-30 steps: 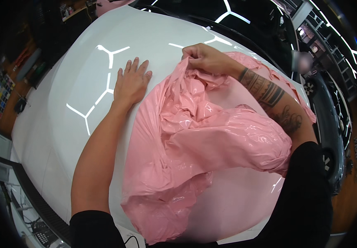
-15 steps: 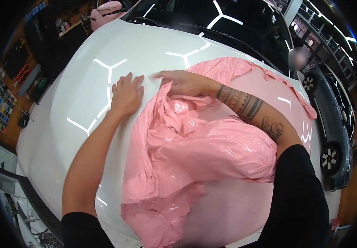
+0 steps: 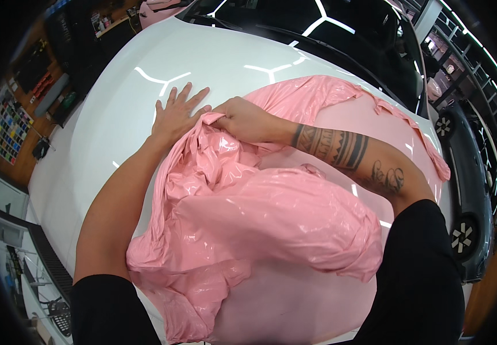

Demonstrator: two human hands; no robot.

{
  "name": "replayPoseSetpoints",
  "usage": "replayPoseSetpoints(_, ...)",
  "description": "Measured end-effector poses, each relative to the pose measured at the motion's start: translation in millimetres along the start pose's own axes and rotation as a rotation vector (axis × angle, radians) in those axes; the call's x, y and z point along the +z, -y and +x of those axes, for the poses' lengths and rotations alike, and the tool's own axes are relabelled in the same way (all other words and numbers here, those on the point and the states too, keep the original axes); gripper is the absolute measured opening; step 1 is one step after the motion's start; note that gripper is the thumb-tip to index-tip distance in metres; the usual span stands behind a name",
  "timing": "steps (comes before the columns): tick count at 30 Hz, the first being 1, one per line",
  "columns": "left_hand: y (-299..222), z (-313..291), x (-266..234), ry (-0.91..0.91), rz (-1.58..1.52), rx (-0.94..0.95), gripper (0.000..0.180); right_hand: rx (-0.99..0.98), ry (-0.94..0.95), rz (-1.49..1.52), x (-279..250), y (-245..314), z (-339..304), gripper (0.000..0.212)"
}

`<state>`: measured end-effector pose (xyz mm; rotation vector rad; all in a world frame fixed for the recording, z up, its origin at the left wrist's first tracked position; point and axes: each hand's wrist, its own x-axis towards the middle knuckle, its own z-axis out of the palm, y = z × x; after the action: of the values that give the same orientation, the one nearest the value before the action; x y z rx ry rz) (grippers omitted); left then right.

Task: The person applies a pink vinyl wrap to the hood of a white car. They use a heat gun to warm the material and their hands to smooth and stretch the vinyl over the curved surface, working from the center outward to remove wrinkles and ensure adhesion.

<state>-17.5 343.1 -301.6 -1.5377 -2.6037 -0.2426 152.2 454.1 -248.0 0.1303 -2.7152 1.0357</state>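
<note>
A glossy pink vinyl film point(image 3: 271, 218) lies bunched in thick, shiny folds over the middle of a car hood point(image 3: 122, 86). The hood is white on the left and smooth pink on the right. With fingers spread, my left hand point(image 3: 175, 115) rests flat on the white surface just left of the film. My right hand point(image 3: 240, 119) grips the gathered edge of the film close to my left thumb, its fingers curled and partly hidden. Loose film hangs below, between my forearms, toward the hood's front.
Beyond the hood are the dark windshield point(image 3: 294, 23) and wipers. A dark grey car point(image 3: 469, 172) stands at the right. Colour swatches point(image 3: 10, 123) hang on the left wall, and a pink side mirror point(image 3: 162, 12) shows at the upper left.
My right hand has moved a little left with the film's edge, and the bunched film has shifted left. My left hand's fingers have spread wider on the hood. The view has shifted slightly.
</note>
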Motion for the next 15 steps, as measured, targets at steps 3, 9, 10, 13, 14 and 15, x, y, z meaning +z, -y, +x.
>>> replayPoseSetpoints(3, -1.2, -5.2, 1.3, -0.002, -0.001, -0.005, 0.061, 0.064, -0.045, -0.027, 4.9, 5.5, -12.8, 0.022)
replayPoseSetpoints(9, -5.0, -4.7, 3.5, -0.030, 0.001, -0.013, 0.058, 0.059, -0.182, -0.086, 5.4, 4.4, -51.2, 0.020)
replayPoseSetpoints(10, -5.3, -6.2, 4.6, -0.021, 0.002, -0.015, 0.058, 0.062, -0.195, -0.072, 5.5, 5.1, -58.0, 0.018)
replayPoseSetpoints(13, -7.9, -5.4, 4.5, -0.017, -0.004, -0.025, 0.057, 0.093, -0.234, -0.031, 0.5, 17.0, -79.0, 0.023)
replayPoseSetpoints(14, -8.3, -5.1, 4.8, -0.022, -0.004, -0.025, 0.057, 0.115, -0.245, -0.006, -0.6, 21.4, -85.5, 0.023)
replayPoseSetpoints(15, -8.5, -4.9, 5.3, -0.027, -0.005, -0.024, 0.057, 0.137, -0.257, 0.018, -2.3, 25.2, -91.2, 0.023)
